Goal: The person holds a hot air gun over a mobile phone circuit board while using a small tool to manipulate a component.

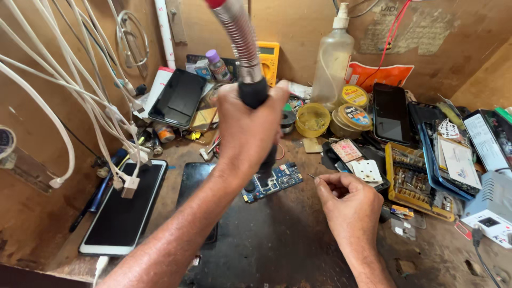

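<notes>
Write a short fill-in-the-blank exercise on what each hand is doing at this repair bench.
1. The left hand grips the black handle of a tool on a flexible ____ hose.
2. The tool's tip points down at a blue ____ on the bench.
3. The right hand pinches a thin ____ beside that board.
4. A white cable is plugged into the smartphone lying to the ____ of the left forearm.

Missing words: metal; circuit board; pin; left
</notes>
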